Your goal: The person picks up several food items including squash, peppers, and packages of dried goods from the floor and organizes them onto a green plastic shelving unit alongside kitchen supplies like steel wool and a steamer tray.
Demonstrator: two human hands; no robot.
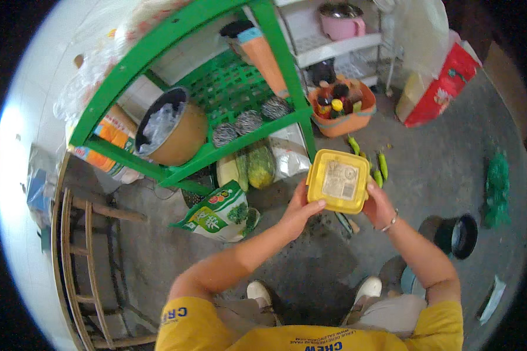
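Note:
Between my two hands is a square yellow plastic container [314,190] with a pale printed label [341,180] on the face turned up to me. My left hand [298,212] grips its lower left side, thumb over the near edge. At the right side my right hand [380,205] is closed on it, with a bracelet at the wrist. Several green peppers [383,167] lie on the floor just beyond the container. Under its near edge, partly hidden, a thin knife-like object [348,222] rests on the floor.
A green shelf rack [175,175] stands at the left, holding a tan bucket [184,134] and steel scourers [247,121]. Squashes [260,165] and a green-white bag [216,217] sit below. An orange basket of bottles [348,124], red bag [442,88], dark pot [464,236] and wooden ladder-like frame [89,257] surround the floor.

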